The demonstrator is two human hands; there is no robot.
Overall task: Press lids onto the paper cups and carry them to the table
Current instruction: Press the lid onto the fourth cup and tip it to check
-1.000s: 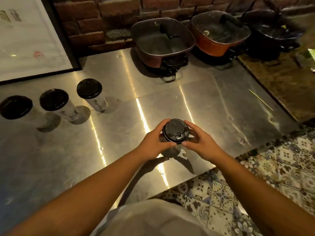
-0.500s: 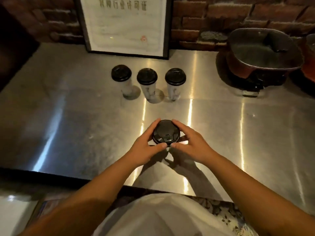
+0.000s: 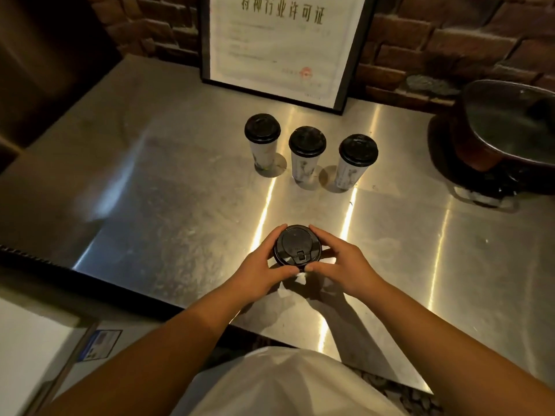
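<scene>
Fingers (image 3: 277, 235) of the left hand (image 3: 264, 265) are curling around the left side of a paper cup (image 3: 300, 277) topped with a black lid (image 3: 298, 245), while the right hand (image 3: 342, 262) is wrapping the right side, its thumb meeting the left thumb at the near edge of the lid; both hands are closing on the cup just under the lid's rim, and the cup's white body is showing only as a sliver below the thumbs; whether its base is touching the metal table (image 3: 180, 205) cannot be told from here. The cup is sitting at the near middle of the steel surface; farther off, three lidded cups are standing upright in a row, the left cup (image 3: 262, 142), the middle cup (image 3: 307, 154) and the right cup (image 3: 356, 160), close beside one another but apart; behind them a framed certificate (image 3: 282, 46) is leaning against the brick wall (image 3: 450, 46); at the far right a dark pot (image 3: 507, 130) is resting on the table; a white shirt (image 3: 288, 385) is filling the near bottom edge.
</scene>
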